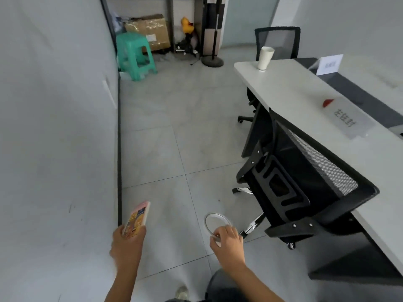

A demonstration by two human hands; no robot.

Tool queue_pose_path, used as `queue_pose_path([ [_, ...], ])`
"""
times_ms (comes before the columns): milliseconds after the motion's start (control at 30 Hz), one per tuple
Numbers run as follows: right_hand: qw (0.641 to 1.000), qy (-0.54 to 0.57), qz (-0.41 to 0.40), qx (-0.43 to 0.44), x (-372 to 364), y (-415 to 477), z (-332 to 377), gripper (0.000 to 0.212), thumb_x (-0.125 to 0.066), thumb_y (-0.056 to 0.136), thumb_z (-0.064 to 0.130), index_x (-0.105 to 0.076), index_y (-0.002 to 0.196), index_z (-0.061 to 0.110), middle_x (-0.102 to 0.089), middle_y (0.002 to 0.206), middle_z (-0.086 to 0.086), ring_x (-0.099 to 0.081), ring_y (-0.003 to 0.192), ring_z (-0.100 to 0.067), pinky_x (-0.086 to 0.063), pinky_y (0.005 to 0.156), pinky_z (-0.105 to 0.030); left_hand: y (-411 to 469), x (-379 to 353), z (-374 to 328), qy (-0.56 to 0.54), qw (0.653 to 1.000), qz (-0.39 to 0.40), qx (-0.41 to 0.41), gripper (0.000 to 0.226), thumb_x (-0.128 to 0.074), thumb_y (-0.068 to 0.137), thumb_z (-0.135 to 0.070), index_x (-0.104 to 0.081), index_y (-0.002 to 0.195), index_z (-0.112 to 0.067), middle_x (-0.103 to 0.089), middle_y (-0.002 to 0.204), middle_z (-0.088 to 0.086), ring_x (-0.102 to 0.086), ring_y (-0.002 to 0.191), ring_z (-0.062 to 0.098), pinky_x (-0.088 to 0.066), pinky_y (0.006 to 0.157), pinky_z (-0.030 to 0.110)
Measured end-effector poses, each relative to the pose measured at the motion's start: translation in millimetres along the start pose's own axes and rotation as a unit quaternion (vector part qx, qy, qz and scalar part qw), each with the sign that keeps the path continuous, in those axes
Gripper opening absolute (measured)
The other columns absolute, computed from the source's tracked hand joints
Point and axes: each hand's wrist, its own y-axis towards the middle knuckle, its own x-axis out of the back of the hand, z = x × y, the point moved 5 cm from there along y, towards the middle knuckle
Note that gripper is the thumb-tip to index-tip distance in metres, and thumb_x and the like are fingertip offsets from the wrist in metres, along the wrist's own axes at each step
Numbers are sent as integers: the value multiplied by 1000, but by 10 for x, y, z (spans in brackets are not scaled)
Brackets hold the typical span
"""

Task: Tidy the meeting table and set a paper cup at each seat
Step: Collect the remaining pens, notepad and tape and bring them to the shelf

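My left hand (127, 245) grips a small pink and orange box (137, 219) low in the view, above the floor. My right hand (226, 238) holds a round clear lid or dish (214, 222) by its near rim. A white paper cup (265, 58) stands upright near the far corner of the white meeting table (290, 90). Two name cards rest on the table, one (346, 119) close by and one (329, 64) farther back.
A black mesh office chair (305, 182) is pushed against the table's near side, and another (278, 42) stands at the far end. A green plastic stool (135, 55), a cardboard box (150, 31) and a yellow duck toy (187, 25) fill the far corner. A grey wall runs along the left.
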Motion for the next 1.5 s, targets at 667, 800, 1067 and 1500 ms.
queue_pose_path([
  [667, 995, 4, 26, 96, 453, 3505, 976, 16, -50, 88, 24, -59, 94, 12, -61, 103, -1, -50, 99, -17, -27, 84, -26, 1735, -1127, -1929, -53, 998, -41, 3, 48, -65, 79, -21, -48, 122, -7, -58, 104, 9, -56, 87, 27, -46, 76, 35],
  [800, 993, -8, 76, 85, 424, 3985, 1048, 17, -49, 89, 25, -58, 96, 13, -59, 103, 1, -49, 101, -16, -28, 87, -27, 2056, -1447, -2333, -44, 998, -26, -24, 51, -66, 80, -18, -46, 125, -7, -59, 107, 9, -57, 84, 24, -43, 61, 26],
  [1067, 990, -32, 100, 91, 348, 5097, 1388, 11, -47, 90, 23, -41, 81, 21, -51, 94, 6, -43, 90, -12, -28, 83, -25, 3032, -1571, -2691, -67, 994, -61, 54, 49, -64, 81, -25, -46, 124, -7, -59, 108, 11, -55, 86, 26, -47, 69, 31],
  [1500, 997, -14, 35, 69, 314, 7316, 2755, 6, -48, 91, 22, -52, 90, 18, -48, 90, 8, -43, 88, -11, -29, 81, -21, 5530, -1578, -4766, -111, 991, -52, -61, 44, -63, 83, -18, -47, 122, -4, -58, 109, 14, -56, 86, 25, -47, 64, 25],
])
